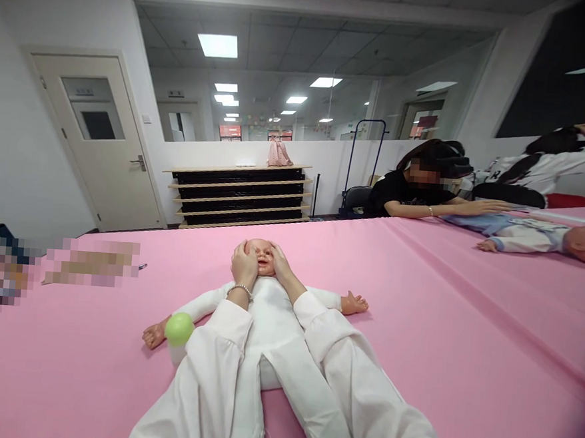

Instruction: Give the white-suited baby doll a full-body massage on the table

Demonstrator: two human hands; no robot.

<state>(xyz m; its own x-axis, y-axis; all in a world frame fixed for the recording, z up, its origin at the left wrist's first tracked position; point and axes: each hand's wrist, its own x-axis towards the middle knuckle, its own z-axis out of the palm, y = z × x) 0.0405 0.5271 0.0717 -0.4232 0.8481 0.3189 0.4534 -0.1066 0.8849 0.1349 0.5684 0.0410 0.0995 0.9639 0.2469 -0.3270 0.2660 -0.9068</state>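
Doll [266, 310] flat on back on pink table [464, 338]; left hand [244, 266] and right hand [280, 263] laid open against doll head [261, 257], gripping nothing. Green-capped bottle [179, 334] beside doll's arm.

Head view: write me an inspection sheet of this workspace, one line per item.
Surface: pink table cover, smooth, some folds at right.
Job's things: baby doll in white, lying on its back, head away from the camera.
Clutter: green-capped bottle by the doll's arm; blurred items at the left edge.
Grippers: left hand and right hand cup the sides of the doll's head; bead bracelet on the left wrist.
Cables: nothing seen.
Surroundings: a co-worker leans over a second doll; low shelves, door.
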